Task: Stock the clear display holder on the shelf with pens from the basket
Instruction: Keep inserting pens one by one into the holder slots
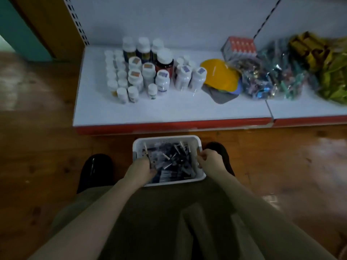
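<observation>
Gripping the white basket [165, 138] from both sides, a person looks down at it on the wooden floor [37, 147], where it sits between two dark shoes [97, 171] and just in front of the red front edge of a low white shelf [169, 111]. The left hand [139, 170] lies over the near part of the basket's left rim, its fingers curled down inside against the load. The right hand [209, 159] is closed on the right rim, knuckles up and fingers hooked over the edge. Inside the basket is a loose jumble of dark pens [172, 162], some with pale or silvery ends, lying crosswise in all directions. On the shelf, well apart from the basket, a tight cluster of white-capped bottles [148, 72] stands at the left. Right of them lies a yellow disc [217, 76] on grey and blue ones, then an orange-and-white box [241, 46] at the back, clear bags of small wrapped items [266, 77], and yellow-green packets [323, 62] at the far right. The picture is dim and slightly blurred, so no labels can be read.
</observation>
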### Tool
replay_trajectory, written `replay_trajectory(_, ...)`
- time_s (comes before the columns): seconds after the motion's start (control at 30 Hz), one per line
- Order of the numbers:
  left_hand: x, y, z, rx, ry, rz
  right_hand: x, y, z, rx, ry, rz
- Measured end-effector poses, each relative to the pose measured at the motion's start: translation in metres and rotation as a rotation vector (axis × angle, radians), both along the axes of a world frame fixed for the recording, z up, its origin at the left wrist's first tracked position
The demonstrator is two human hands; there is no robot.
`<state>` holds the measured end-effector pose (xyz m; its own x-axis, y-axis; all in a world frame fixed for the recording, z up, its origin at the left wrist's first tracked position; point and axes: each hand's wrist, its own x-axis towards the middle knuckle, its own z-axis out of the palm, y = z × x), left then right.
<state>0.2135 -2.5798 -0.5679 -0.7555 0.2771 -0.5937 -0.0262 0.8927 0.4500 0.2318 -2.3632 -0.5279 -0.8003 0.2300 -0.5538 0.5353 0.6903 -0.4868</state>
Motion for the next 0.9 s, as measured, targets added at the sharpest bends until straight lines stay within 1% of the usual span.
replay_trajectory(0.1,-0.005,0.011,-0.041,-0.024,-0.013,-0.127,-0.010,0.001,-0.039,0.043,-0.031,0.045)
replay_trajectory(0.2,-0.010,0.024,-0.065,-0.057,0.002,-0.279,-0.024,0.001,-0.070,0.081,-0.075,0.088)
replay_trajectory(0.27,-0.015,0.027,-0.078,-0.095,0.021,-0.343,-0.034,-0.004,-0.087,0.099,-0.101,0.118)
replay_trajectory(0.37,-0.017,0.027,-0.086,-0.131,0.022,-0.376,-0.041,-0.016,-0.103,0.163,-0.156,0.214)
replay_trajectory(0.47,-0.017,0.027,-0.083,-0.122,-0.015,-0.382,-0.035,-0.023,-0.111,0.279,-0.187,0.311)
replay_trajectory(0.53,-0.017,0.028,-0.081,-0.103,-0.042,-0.362,-0.029,-0.025,-0.114,0.296,-0.211,0.348)
replay_trajectory(0.6,-0.018,0.029,-0.082,-0.105,-0.057,-0.359,-0.030,-0.025,-0.114,0.286,-0.222,0.363)
replay_trajectory(0.67,-0.018,0.029,-0.082,-0.126,-0.050,-0.369,-0.036,-0.023,-0.110,0.248,-0.191,0.329)
replay_trajectory(0.77,-0.018,0.027,-0.077,-0.131,-0.030,-0.376,-0.041,-0.017,-0.101,0.150,-0.097,0.264)
replay_trajectory(0.9,-0.024,0.016,-0.055,-0.104,0.000,-0.370,-0.039,-0.016,-0.071,-0.002,0.029,0.218)
